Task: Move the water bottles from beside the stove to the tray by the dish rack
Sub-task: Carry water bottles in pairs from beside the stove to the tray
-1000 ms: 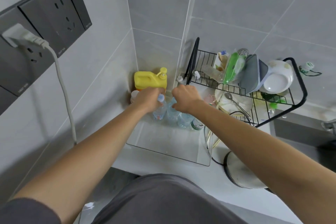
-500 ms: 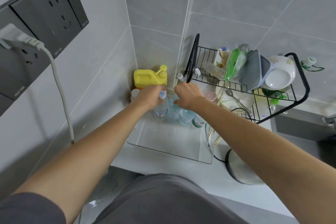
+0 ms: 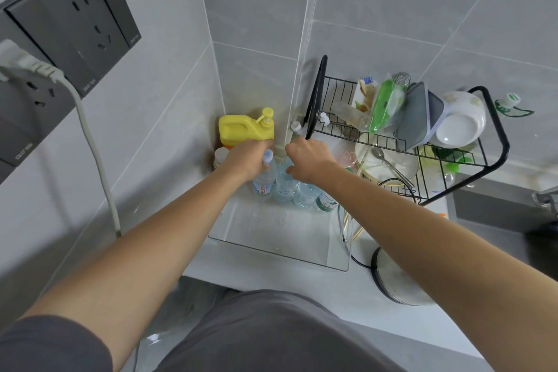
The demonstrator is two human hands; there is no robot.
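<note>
- L hand (image 3: 246,157), frame centre: fingers curled round neck of leftmost bottle (image 3: 263,183), just under its pale blue cap (image 3: 268,155); clamped on it.
- R hand (image 3: 308,157), just right of L: fingers bent down over top of 2nd bottle (image 3: 283,187); thumb (image 3: 292,170) against its shoulder. Can't tell if actually gripping; cap hidden under palm.
- Four bottles upright in a row, touching, along far edge of clear tray (image 3: 271,246): 3rd bottle (image 3: 305,195) clear w/ blue label, 4th bottle (image 3: 326,202) w/ green label at right end.
- Rest of tray floor bare, wet-looking w/ a few specks; sits on white counter (image 3: 347,290), centre of frame.
- Yellow jug (image 3: 244,128) w/ pump stands in wall corner just behind L hand; small white-lidded jar (image 3: 220,155) at its left, partly hidden.
- Black wire rack (image 3: 495,142) right of tray, upper right of frame: white bowls (image 3: 459,124), grey lids, green packet, spoon on a plate.
- Kettle (image 3: 395,284) on counter, lower right, partly under R forearm.
- Dark socket panel (image 3: 75,30) upper left, white plug (image 3: 27,65) in, cable hanging down wall.
- Both forearms bare; grey sleeve lower left.
</note>
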